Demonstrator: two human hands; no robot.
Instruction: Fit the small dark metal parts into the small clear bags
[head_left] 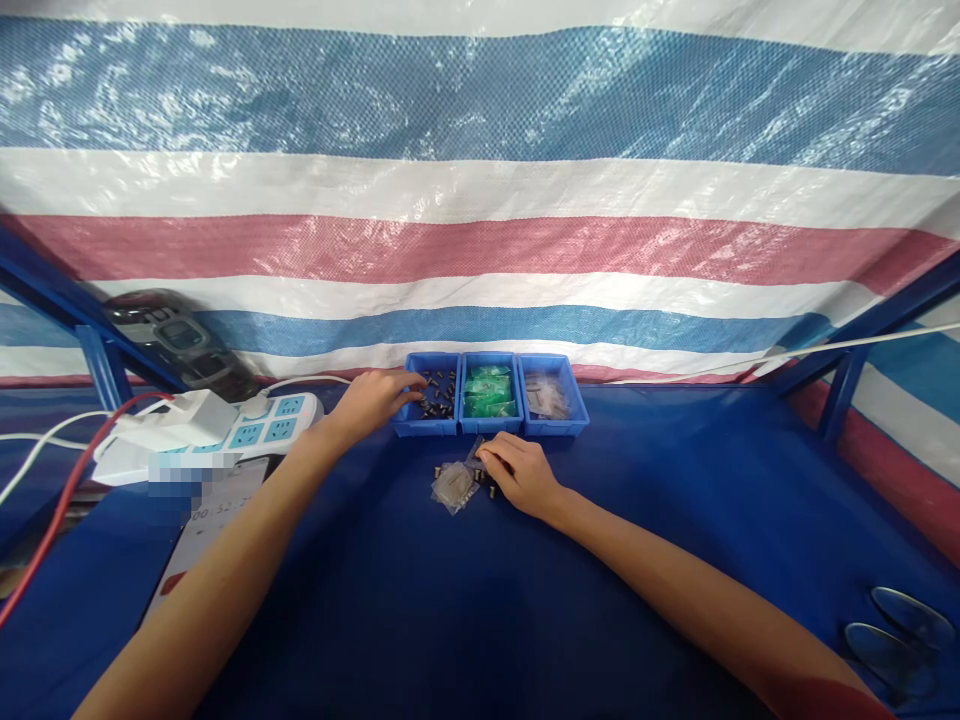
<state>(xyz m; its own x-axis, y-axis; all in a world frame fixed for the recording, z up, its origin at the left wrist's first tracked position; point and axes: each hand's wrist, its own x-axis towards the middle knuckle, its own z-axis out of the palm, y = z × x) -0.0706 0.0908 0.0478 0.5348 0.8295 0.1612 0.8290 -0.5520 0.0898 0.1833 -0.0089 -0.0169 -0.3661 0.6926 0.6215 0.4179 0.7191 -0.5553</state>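
My left hand (pixel 381 396) reaches over the left edge of a blue bin (pixel 426 428) that holds small dark screw-like parts (pixel 436 405). Its fingers are apart, with nothing visible between them. My right hand (pixel 525 474) rests low over the table, its fingertips pinched on a small clear plastic bag (pixel 475 450). Beside it lies a little pile of clear bags (pixel 454 486), with a few short brassy-dark parts (pixel 493 491) around it and partly under my right hand.
A middle bin (pixel 490 424) holds green packets; the right bin (pixel 556 427) holds clear bags. On the left are a power strip (pixel 289 428) with plugs and cables, a phone (pixel 206 535) and a dark bottle (pixel 184 345). Glasses (pixel 892 640) lie at the right. A striped sheet hangs behind.
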